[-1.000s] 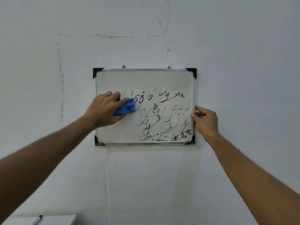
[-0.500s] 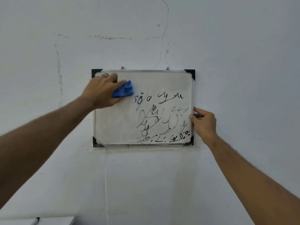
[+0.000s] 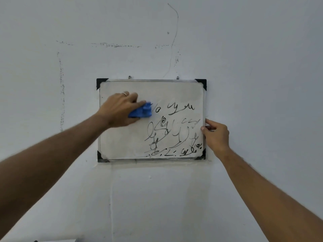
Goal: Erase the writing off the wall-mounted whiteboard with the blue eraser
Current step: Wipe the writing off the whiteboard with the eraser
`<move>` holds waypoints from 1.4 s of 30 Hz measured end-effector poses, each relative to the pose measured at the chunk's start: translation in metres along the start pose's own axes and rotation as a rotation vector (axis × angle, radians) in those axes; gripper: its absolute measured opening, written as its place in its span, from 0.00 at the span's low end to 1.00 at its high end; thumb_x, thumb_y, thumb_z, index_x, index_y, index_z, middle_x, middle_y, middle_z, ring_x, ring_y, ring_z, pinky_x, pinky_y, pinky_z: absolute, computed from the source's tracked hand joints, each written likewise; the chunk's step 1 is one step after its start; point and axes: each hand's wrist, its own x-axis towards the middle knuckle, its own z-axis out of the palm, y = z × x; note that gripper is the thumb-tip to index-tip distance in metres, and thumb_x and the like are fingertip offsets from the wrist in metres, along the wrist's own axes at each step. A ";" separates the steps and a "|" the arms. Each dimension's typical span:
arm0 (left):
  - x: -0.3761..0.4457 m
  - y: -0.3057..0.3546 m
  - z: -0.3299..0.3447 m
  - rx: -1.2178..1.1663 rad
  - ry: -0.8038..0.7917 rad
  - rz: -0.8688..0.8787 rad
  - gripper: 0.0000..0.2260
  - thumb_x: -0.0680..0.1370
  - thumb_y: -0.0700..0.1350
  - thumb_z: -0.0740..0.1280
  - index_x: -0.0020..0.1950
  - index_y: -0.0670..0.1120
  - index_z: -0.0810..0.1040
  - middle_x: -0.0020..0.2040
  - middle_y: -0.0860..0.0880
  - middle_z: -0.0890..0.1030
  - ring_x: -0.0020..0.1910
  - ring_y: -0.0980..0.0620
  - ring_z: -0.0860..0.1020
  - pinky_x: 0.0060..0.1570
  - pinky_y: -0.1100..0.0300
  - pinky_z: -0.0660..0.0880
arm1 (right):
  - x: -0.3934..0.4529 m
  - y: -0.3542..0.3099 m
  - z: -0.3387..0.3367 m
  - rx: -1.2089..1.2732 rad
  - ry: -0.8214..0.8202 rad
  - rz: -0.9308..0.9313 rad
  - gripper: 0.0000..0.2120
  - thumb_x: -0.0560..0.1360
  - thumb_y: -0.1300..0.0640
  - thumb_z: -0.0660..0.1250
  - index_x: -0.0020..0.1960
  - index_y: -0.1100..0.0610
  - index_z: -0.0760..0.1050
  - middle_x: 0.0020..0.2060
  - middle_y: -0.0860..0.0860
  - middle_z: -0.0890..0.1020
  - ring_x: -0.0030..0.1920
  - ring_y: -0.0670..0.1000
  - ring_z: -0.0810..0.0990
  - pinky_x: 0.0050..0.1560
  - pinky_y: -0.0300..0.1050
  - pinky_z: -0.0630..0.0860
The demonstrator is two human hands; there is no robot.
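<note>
A small whiteboard (image 3: 122, 145) with a metal frame and black corners hangs on the wall. Its left half is wiped; black writing (image 3: 174, 133) covers the right half. My left hand (image 3: 118, 110) presses the blue eraser (image 3: 141, 111) flat on the board's upper middle, at the left end of the top line of writing. A ring shows on one finger. My right hand (image 3: 215, 133) grips the board's right edge about halfway down, thumb on the board's face.
The wall (image 3: 262, 67) around the board is pale, with scuff marks and a thin crack above. Two hooks (image 3: 129, 77) hold the board's top edge. A white surface corner (image 3: 57, 240) shows at the bottom left.
My left hand went from mid-left up to the top-left corner, then down and right with the eraser. The first characters of the top line are gone. The right hand has stayed put.
</note>
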 end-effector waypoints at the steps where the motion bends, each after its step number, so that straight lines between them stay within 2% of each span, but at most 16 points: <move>1: 0.002 -0.002 -0.002 -0.017 0.023 -0.096 0.28 0.73 0.56 0.73 0.71 0.48 0.75 0.48 0.44 0.75 0.41 0.41 0.76 0.34 0.51 0.74 | 0.000 0.000 0.000 0.003 0.000 0.002 0.18 0.77 0.64 0.71 0.66 0.55 0.79 0.40 0.42 0.82 0.40 0.42 0.81 0.49 0.35 0.76; 3: 0.002 0.008 -0.001 -0.054 0.023 -0.129 0.28 0.73 0.56 0.73 0.71 0.47 0.74 0.49 0.44 0.75 0.41 0.41 0.76 0.34 0.51 0.74 | 0.001 0.001 0.001 0.005 -0.001 -0.002 0.18 0.77 0.64 0.71 0.66 0.56 0.79 0.40 0.42 0.82 0.40 0.42 0.81 0.47 0.33 0.76; 6: -0.001 0.013 0.007 0.000 -0.047 0.118 0.29 0.74 0.57 0.72 0.71 0.47 0.74 0.49 0.45 0.75 0.41 0.42 0.77 0.33 0.52 0.75 | 0.002 0.002 0.002 0.004 0.000 -0.007 0.18 0.77 0.64 0.71 0.66 0.55 0.80 0.40 0.42 0.83 0.40 0.41 0.81 0.50 0.35 0.78; 10: 0.014 -0.005 -0.011 -0.043 0.024 -0.171 0.28 0.74 0.55 0.72 0.71 0.48 0.74 0.50 0.43 0.75 0.43 0.38 0.77 0.36 0.49 0.76 | 0.002 0.001 0.002 0.007 0.000 -0.002 0.17 0.77 0.64 0.71 0.65 0.55 0.80 0.40 0.42 0.83 0.39 0.40 0.80 0.47 0.31 0.76; 11: 0.016 0.001 -0.011 -0.049 0.021 -0.160 0.28 0.74 0.55 0.72 0.71 0.47 0.74 0.50 0.43 0.75 0.43 0.38 0.77 0.36 0.49 0.76 | 0.002 0.001 0.002 0.006 0.001 -0.002 0.17 0.77 0.64 0.71 0.65 0.55 0.80 0.40 0.42 0.83 0.39 0.39 0.80 0.46 0.29 0.75; 14: 0.017 0.008 -0.002 0.048 -0.052 0.131 0.28 0.73 0.57 0.72 0.71 0.47 0.75 0.49 0.44 0.75 0.43 0.41 0.78 0.35 0.52 0.75 | 0.002 0.002 0.001 -0.004 0.004 -0.006 0.17 0.77 0.64 0.70 0.65 0.54 0.80 0.40 0.41 0.82 0.37 0.37 0.79 0.43 0.25 0.74; 15: 0.021 0.000 -0.005 0.061 -0.040 0.129 0.28 0.73 0.57 0.72 0.71 0.48 0.75 0.49 0.44 0.75 0.43 0.40 0.78 0.35 0.51 0.75 | 0.001 0.002 0.001 -0.007 0.004 -0.005 0.17 0.77 0.64 0.70 0.65 0.54 0.80 0.39 0.41 0.83 0.37 0.36 0.79 0.43 0.24 0.74; 18: 0.031 -0.008 -0.016 -0.001 0.029 -0.113 0.27 0.74 0.56 0.71 0.71 0.48 0.75 0.50 0.43 0.75 0.45 0.38 0.78 0.37 0.50 0.74 | 0.001 0.001 0.002 -0.006 0.004 0.000 0.17 0.77 0.64 0.70 0.65 0.54 0.80 0.39 0.42 0.83 0.36 0.36 0.79 0.42 0.24 0.74; 19: 0.032 -0.001 -0.015 -0.015 0.023 -0.109 0.27 0.74 0.56 0.71 0.71 0.48 0.74 0.50 0.43 0.75 0.45 0.38 0.78 0.37 0.50 0.75 | 0.000 0.000 0.002 -0.003 0.005 0.000 0.17 0.77 0.64 0.70 0.65 0.54 0.80 0.39 0.42 0.83 0.36 0.37 0.79 0.41 0.24 0.74; 22: 0.032 0.011 -0.003 0.055 -0.049 0.139 0.28 0.73 0.57 0.72 0.71 0.48 0.74 0.50 0.45 0.75 0.43 0.41 0.78 0.36 0.52 0.76 | 0.001 0.001 0.002 0.005 0.012 0.005 0.17 0.77 0.64 0.71 0.65 0.55 0.80 0.40 0.42 0.83 0.38 0.39 0.80 0.42 0.26 0.74; 27: 0.039 0.019 -0.007 -0.048 0.053 -0.123 0.27 0.74 0.56 0.71 0.70 0.47 0.75 0.50 0.43 0.75 0.44 0.39 0.77 0.37 0.51 0.75 | -0.001 0.000 0.002 0.001 0.015 0.014 0.17 0.77 0.64 0.70 0.66 0.56 0.79 0.40 0.41 0.82 0.40 0.40 0.80 0.46 0.29 0.74; 30: 0.035 0.031 0.007 0.017 0.020 0.122 0.28 0.74 0.58 0.71 0.71 0.48 0.74 0.49 0.45 0.75 0.42 0.42 0.78 0.35 0.53 0.75 | 0.000 0.001 0.002 0.005 0.018 0.009 0.17 0.77 0.64 0.70 0.66 0.56 0.80 0.39 0.41 0.82 0.40 0.39 0.80 0.50 0.33 0.77; 34: 0.043 0.030 -0.004 -0.087 0.070 -0.174 0.27 0.73 0.56 0.72 0.70 0.48 0.75 0.50 0.42 0.75 0.44 0.38 0.77 0.37 0.50 0.74 | -0.001 -0.002 0.002 -0.043 0.026 0.012 0.16 0.78 0.63 0.69 0.65 0.56 0.80 0.40 0.43 0.83 0.41 0.41 0.81 0.47 0.32 0.76; 38: 0.039 0.063 0.012 -0.081 0.037 -0.003 0.27 0.74 0.58 0.70 0.70 0.48 0.75 0.49 0.45 0.75 0.43 0.43 0.77 0.36 0.54 0.69 | -0.010 -0.011 0.006 -0.117 0.100 -0.008 0.16 0.81 0.58 0.66 0.68 0.57 0.78 0.50 0.53 0.82 0.49 0.51 0.81 0.55 0.43 0.77; 40: 0.036 0.068 0.009 -0.162 0.030 -0.133 0.27 0.76 0.60 0.68 0.71 0.49 0.74 0.52 0.46 0.75 0.47 0.44 0.77 0.40 0.54 0.70 | -0.017 -0.026 0.011 -0.158 0.151 -0.086 0.14 0.81 0.54 0.66 0.65 0.55 0.79 0.52 0.52 0.81 0.50 0.50 0.80 0.53 0.44 0.77; 42: 0.032 0.087 0.006 -0.310 0.080 -0.373 0.28 0.75 0.62 0.69 0.70 0.48 0.73 0.55 0.46 0.75 0.51 0.44 0.77 0.44 0.52 0.73 | -0.027 -0.050 0.021 -0.095 0.100 -0.158 0.10 0.80 0.53 0.67 0.57 0.55 0.82 0.46 0.49 0.84 0.43 0.46 0.81 0.46 0.42 0.78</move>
